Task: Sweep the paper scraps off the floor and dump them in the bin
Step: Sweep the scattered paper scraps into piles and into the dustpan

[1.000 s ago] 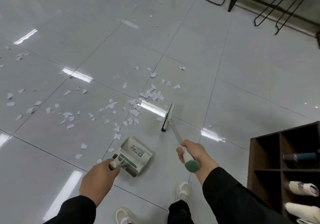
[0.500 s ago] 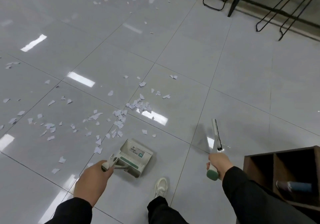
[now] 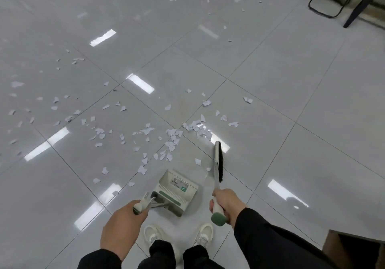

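I read the left hand [image 3: 123, 225] wrapped around the dustpan [image 3: 176, 193] handle, pan set beside the paper scraps [image 3: 173, 137] on the floor [image 3: 281, 102], right hand [image 3: 226, 203] clenching the brush [image 3: 218, 162] alongside, likely to drive them in; bin unseen.

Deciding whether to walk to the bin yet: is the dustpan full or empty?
Cannot tell: the dustpan shows only its back, so its inside is hidden. Most paper scraps lie on the floor ahead of it.
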Demonstrator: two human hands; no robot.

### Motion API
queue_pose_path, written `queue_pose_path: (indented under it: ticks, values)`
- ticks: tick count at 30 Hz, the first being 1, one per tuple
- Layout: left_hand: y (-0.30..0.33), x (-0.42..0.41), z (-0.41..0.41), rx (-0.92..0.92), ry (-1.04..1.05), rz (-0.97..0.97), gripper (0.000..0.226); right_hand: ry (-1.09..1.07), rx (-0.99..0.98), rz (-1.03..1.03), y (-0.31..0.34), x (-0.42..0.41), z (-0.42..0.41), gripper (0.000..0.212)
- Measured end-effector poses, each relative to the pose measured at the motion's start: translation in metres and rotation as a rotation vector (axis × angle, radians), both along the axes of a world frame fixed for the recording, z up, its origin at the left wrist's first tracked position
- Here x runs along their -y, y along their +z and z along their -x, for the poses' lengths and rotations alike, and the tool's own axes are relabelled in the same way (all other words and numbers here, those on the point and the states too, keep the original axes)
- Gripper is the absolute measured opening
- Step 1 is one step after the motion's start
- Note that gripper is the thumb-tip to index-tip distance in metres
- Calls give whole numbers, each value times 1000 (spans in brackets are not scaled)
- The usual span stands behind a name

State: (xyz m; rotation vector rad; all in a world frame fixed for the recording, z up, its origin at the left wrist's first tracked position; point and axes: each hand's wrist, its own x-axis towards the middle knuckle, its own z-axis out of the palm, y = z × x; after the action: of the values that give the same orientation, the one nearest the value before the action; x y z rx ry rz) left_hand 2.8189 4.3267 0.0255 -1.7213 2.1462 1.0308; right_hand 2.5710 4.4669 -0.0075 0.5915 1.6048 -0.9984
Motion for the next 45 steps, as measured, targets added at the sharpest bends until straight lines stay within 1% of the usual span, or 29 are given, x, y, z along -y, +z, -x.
queue_pose_path:
  ticks: [1, 2, 4, 5, 7, 11, 13, 15, 17, 19, 21, 24, 26, 31, 33, 36, 38, 41, 43, 45]
  values:
    - [1, 4, -9, 13, 23, -3, 20, 38, 16, 13, 0, 20, -2, 8]
    - [4, 2, -5, 12, 16, -9, 18, 21, 22, 25, 3, 24, 4, 7]
    - [1, 15, -26, 28, 58, -6, 13, 30, 67, 61, 1, 63, -1, 6]
    - [3, 14, -23, 21, 46, -5, 12, 12, 71, 76, 3, 65, 8, 6]
    - [-1, 31, -42, 45, 72, -1, 15, 32, 97, 97, 0, 93, 6, 10]
    - [-5, 52, -55, 50, 102, -27, 13, -32, 102, 111, 6, 105, 16, 14]
    - [-2, 70, -68, 46, 127, -49, 13, 5, 76, 77, 17, 121, 8, 16]
    - [2, 80, -69, 49, 118, -61, 17, 14, 48, 53, 27, 123, 3, 14]
    - [5, 91, -71, 51, 109, -57, 22, -15, 40, 58, 36, 127, -5, 10]
    - [10, 114, -73, 27, 122, -58, 21, -21, 13, 57, 47, 146, -18, 9]
    - [10, 126, -73, 11, 128, -62, 15, -19, -17, 28, 47, 158, -31, 10]
    - [9, 146, -75, 1, 124, -54, 24, 8, -43, -5, 45, 183, -52, 7]
    - [9, 153, -76, 1, 115, -45, 27, -4, -36, -4, 44, 199, -62, 6]
    - [1, 182, -102, 11, 181, -53, 32, 32, 74, 64, 39, 270, -100, 8]
    - [-1, 187, -109, 11, 194, -58, 32, 18, 82, 89, 38, 289, -102, 9]
    - [-6, 195, -126, 12, 223, -50, 32, 30, 65, 115, 31, 309, -99, 2]
    - [-7, 200, -133, -2, 257, -49, 28, 39, 57, 114, 30, 313, -94, 6]
    - [-5, 203, -148, -11, 300, -50, 24, 124, 19, 78, 39, 318, -97, 5]
    - [6, 201, -163, -22, 358, -43, 23, 272, -17, 40, 52, 321, -110, 6]
    - [9, 198, -171, -34, 387, -27, 20, 359, -24, 31, 59, 314, -118, 11]
